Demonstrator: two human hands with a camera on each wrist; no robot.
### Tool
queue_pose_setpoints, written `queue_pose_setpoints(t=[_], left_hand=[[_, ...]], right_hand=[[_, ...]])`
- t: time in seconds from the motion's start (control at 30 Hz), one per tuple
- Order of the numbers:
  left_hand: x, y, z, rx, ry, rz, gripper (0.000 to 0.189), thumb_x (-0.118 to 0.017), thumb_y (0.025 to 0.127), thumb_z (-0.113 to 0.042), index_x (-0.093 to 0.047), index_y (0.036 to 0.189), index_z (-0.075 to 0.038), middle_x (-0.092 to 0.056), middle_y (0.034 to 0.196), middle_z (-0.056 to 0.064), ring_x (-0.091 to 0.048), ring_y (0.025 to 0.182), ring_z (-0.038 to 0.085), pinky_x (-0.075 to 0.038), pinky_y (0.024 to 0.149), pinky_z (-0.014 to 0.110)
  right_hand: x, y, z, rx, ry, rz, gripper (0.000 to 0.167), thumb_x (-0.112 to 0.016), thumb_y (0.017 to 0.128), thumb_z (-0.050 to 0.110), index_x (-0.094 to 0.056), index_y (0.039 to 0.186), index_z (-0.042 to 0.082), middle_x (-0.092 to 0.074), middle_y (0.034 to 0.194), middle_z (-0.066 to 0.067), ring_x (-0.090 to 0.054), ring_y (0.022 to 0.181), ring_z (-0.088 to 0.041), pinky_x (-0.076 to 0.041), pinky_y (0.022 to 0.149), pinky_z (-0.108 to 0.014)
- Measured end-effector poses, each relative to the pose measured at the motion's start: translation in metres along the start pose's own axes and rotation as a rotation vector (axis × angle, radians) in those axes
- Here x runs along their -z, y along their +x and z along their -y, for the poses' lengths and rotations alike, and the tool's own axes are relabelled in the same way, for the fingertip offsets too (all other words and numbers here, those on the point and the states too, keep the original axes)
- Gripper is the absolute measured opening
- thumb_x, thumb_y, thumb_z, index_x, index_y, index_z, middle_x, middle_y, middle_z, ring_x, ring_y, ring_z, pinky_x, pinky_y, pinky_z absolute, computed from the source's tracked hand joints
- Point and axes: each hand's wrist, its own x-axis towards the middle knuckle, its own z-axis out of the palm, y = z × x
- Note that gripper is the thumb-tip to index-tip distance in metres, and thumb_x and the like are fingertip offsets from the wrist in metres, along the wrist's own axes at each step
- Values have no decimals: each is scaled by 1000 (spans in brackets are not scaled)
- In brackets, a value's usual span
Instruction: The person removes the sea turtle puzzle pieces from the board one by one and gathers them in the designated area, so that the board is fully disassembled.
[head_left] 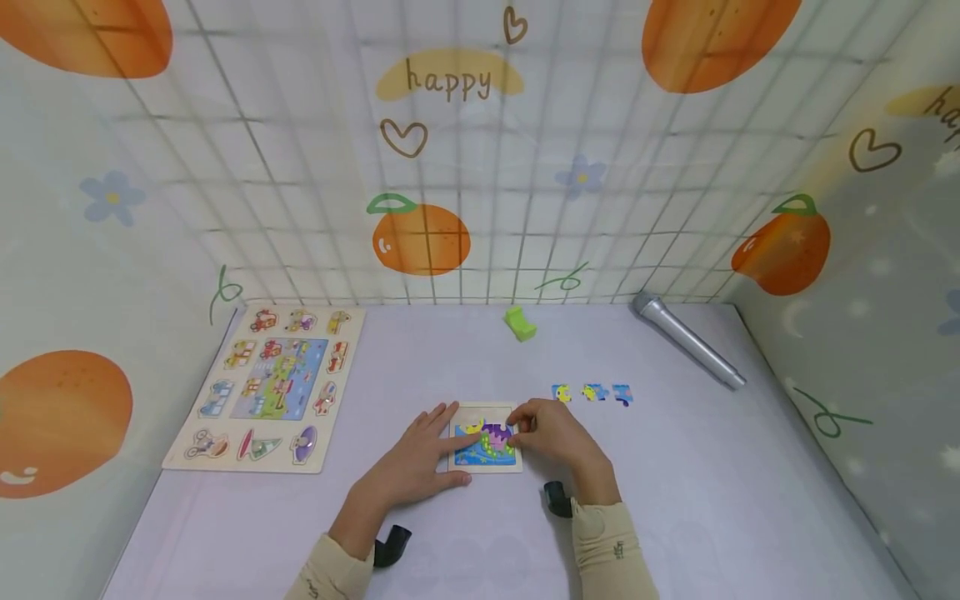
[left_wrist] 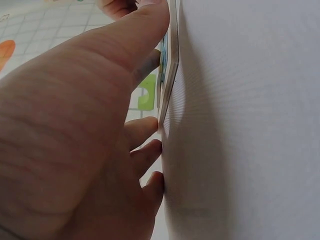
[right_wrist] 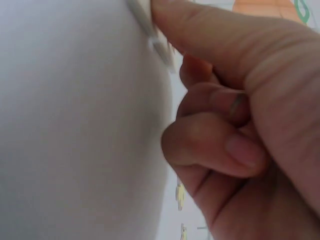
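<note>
**Both hands at a small framed puzzle [head_left: 487,469] mid-bench**

The puzzle lies flat, nearer the bench's [head_left: 712,467] near edge than its far one. Inside its pale frame sit blue, purple and green pieces; part of the upper row shows bare. The left hand [head_left: 420,458] is spread, one finger reaching across the picture, its thumb by the frame's near left corner. The right hand [head_left: 557,435] is curled, thumb and forefinger at the frame's right edge; whether they pinch anything, I cannot tell. Three loose pieces [head_left: 594,392] stand in a row just past the right hand.

Farther out, a green block [head_left: 520,324] lies near the middle of the bench's far edge, and a silver microphone [head_left: 690,342] slants from the far right corner along the right edge. A large puzzle board [head_left: 255,467] fills the far left corner, vehicle pictures ringing its central scene. Behind the white-covered bench hangs a curtain [head_left: 315,150] printed with oranges, hearts and "happy", gridlines crossing it.
</note>
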Motion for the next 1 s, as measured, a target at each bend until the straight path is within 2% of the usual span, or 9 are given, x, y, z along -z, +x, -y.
queue_pose_setpoints(t=[0.37, 0.67, 0.83, 1.0], left_hand=[[-4, 1, 3, 5, 16, 4, 64, -66, 92, -59, -49, 150, -39, -15, 173, 9, -13, 160, 32, -17, 129, 54], [-3, 1, 2, 2, 25, 0, 66, -66, 91, -61, -50, 150, -39, -16, 173, 8, -14, 160, 31, -17, 129, 54], [-3, 1, 1, 6, 12, 4, 65, -68, 91, -60, -50, 150, -39, -16, 173, 8, -13, 160, 32, -17, 129, 54], [-1, 0, 0, -1, 13, 0, 65, -68, 91, -59, -51, 150, -38, -16, 172, 9, -14, 160, 32, -17, 129, 54]], right_hand=[[-3, 2, -2, -38, 41, 15, 17, -83, 83, 11, -70, 94, 15, -57, 79, 1, -52, 76, -14, -42, 68, -27], [-3, 2, -2, -115, 133, 12, 4, -76, 90, 13, -73, 89, 12, -60, 78, -1, -54, 76, -16, -43, 68, -28], [-4, 1, 0, -141, 157, 4, 9, -75, 92, 20, -74, 89, 12, -63, 79, -1, -55, 76, -15, -44, 68, -27], [-3, -1, 1, -154, 168, 8, 11, -75, 93, 24, -74, 89, 14, -66, 83, 0, -57, 80, -15, -45, 73, -28]])
